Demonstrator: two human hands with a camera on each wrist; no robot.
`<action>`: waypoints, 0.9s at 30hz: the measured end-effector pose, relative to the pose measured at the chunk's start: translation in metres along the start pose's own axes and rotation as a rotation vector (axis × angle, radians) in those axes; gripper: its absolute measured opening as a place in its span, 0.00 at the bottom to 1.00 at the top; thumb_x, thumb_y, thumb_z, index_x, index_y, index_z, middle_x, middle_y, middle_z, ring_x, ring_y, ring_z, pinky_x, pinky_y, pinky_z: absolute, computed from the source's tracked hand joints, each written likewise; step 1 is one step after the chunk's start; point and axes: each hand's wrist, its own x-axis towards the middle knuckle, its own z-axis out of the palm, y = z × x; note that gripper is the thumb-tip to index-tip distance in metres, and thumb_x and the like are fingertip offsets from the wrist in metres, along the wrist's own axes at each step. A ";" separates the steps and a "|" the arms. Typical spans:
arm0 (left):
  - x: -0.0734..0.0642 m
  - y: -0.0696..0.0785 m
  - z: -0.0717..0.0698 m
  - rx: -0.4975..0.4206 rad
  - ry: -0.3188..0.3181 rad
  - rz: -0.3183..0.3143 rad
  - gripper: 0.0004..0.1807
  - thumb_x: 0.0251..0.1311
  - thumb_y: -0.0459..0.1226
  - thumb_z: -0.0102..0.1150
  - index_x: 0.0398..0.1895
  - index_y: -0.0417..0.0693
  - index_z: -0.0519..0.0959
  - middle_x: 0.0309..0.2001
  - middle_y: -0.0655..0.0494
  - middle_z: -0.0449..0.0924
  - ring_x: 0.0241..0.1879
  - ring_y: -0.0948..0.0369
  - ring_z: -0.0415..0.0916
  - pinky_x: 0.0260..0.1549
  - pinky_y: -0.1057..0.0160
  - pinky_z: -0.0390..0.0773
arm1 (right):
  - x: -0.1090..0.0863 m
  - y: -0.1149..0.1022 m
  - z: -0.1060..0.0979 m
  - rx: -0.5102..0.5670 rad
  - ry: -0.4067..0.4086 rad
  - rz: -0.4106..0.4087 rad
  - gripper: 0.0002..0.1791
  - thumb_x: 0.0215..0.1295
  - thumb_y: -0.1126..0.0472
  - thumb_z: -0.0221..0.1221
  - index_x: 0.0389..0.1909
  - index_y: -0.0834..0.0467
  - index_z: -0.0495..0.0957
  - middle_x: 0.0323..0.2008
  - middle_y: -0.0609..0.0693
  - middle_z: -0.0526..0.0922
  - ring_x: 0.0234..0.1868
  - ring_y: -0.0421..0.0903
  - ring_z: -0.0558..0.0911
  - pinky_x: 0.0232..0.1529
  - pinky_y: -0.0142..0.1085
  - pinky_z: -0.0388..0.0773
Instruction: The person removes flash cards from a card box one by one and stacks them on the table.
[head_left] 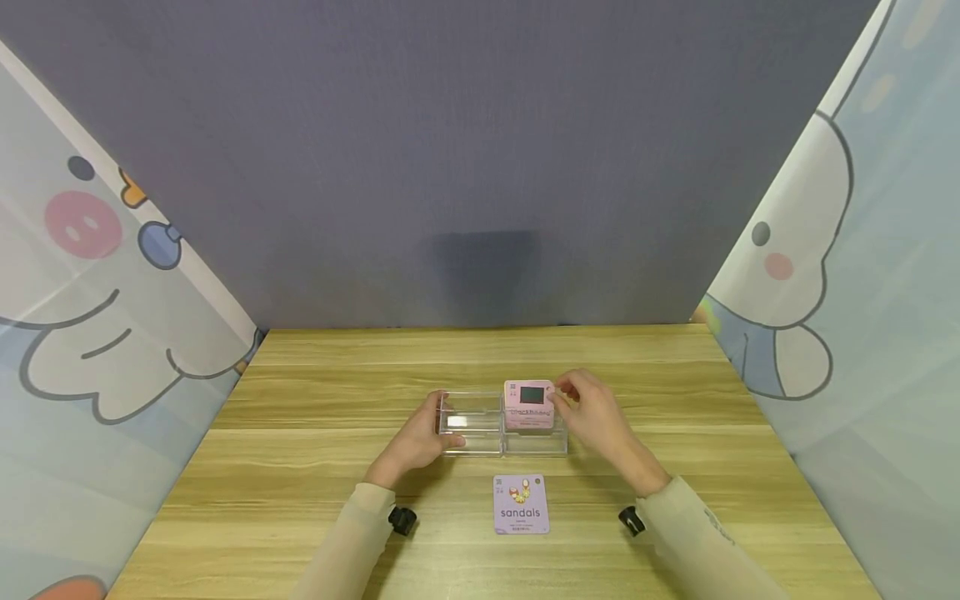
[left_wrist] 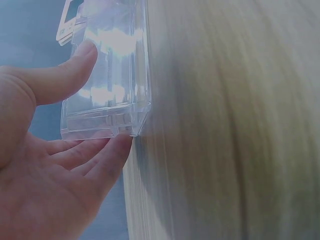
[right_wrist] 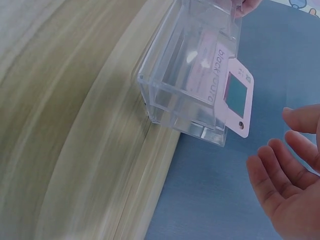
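Note:
A clear plastic card holder (head_left: 471,444) with several compartments stands on the wooden table. My left hand (head_left: 416,439) holds its left end, thumb on the front and fingers round the side, as the left wrist view also shows. A pink card (head_left: 531,398) with a blackboard picture stands upright in the back right compartment, its top above the rim. My right hand (right_wrist: 290,180) is just right of this card, fingers loosely bent and apart from it, holding nothing. Nearer the front, a purple "sandals" card (head_left: 521,517) lies flat on the table.
The wooden table (head_left: 300,467) extends on both sides of the holder. A dark grey panel (head_left: 480,150) rises behind it. Cartoon-printed curtains (head_left: 112,333) hang at left and right. A small black object sits at each sleeve cuff.

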 end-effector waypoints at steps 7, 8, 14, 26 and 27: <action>0.001 -0.001 0.001 0.001 -0.004 -0.002 0.47 0.57 0.39 0.75 0.74 0.33 0.57 0.60 0.42 0.75 0.57 0.45 0.76 0.60 0.44 0.75 | 0.002 0.005 0.003 -0.017 -0.003 0.015 0.12 0.61 0.65 0.71 0.44 0.62 0.82 0.37 0.52 0.81 0.37 0.49 0.79 0.38 0.43 0.81; 0.001 -0.001 0.001 -0.001 -0.005 -0.001 0.47 0.57 0.39 0.75 0.73 0.33 0.57 0.60 0.42 0.75 0.57 0.45 0.76 0.60 0.44 0.75 | 0.003 0.005 0.003 -0.018 -0.002 0.009 0.13 0.61 0.65 0.71 0.44 0.62 0.82 0.37 0.53 0.81 0.38 0.50 0.79 0.39 0.43 0.81; 0.001 -0.001 0.001 -0.009 -0.006 -0.001 0.48 0.57 0.39 0.75 0.74 0.32 0.57 0.60 0.41 0.74 0.57 0.44 0.75 0.60 0.44 0.75 | 0.010 0.008 0.005 -0.040 -0.010 -0.017 0.13 0.62 0.64 0.70 0.45 0.64 0.82 0.41 0.54 0.82 0.42 0.53 0.81 0.42 0.46 0.82; 0.000 0.000 0.002 0.019 0.008 0.002 0.47 0.57 0.38 0.74 0.73 0.33 0.58 0.59 0.42 0.75 0.57 0.45 0.76 0.62 0.43 0.74 | 0.016 0.014 0.011 -0.050 -0.018 -0.041 0.14 0.61 0.63 0.71 0.45 0.64 0.83 0.43 0.54 0.83 0.45 0.52 0.81 0.46 0.48 0.82; 0.000 -0.001 0.002 0.021 0.010 0.007 0.47 0.57 0.38 0.74 0.73 0.33 0.58 0.59 0.42 0.75 0.57 0.45 0.76 0.61 0.42 0.74 | 0.016 0.014 0.012 -0.052 -0.022 -0.043 0.14 0.61 0.63 0.71 0.45 0.64 0.83 0.43 0.54 0.83 0.46 0.53 0.81 0.46 0.48 0.82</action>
